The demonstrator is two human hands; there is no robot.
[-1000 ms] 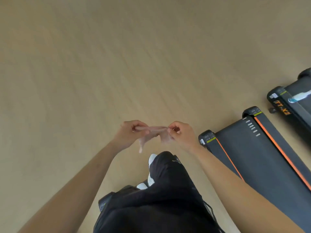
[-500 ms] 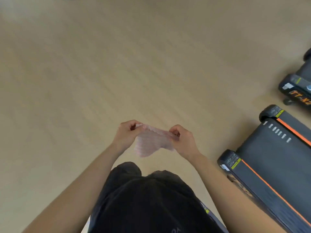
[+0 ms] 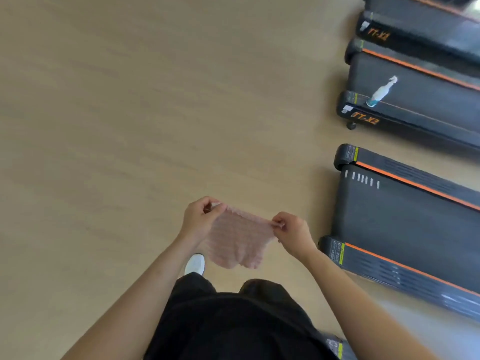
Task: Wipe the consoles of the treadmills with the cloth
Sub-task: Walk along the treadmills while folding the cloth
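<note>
A thin pink cloth (image 3: 237,241) hangs spread out between my hands, over the wooden floor. My left hand (image 3: 198,216) pinches its upper left corner and my right hand (image 3: 293,232) pinches its upper right corner. The rear ends of black treadmills with orange stripes lie to the right: the nearest treadmill (image 3: 405,224), a second treadmill (image 3: 415,100) beyond it, and a third treadmill (image 3: 420,24) at the top edge. No console is in view.
A white spray bottle (image 3: 381,90) with a teal base stands on the second treadmill's deck. Light wooden floor (image 3: 130,113) fills the left and middle. My black trousers and one white shoe (image 3: 195,263) show below the cloth.
My hands have drawn apart and the cloth has gone from bunched to spread flat. The view has swung, bringing more treadmills and the spray bottle into sight on the right.
</note>
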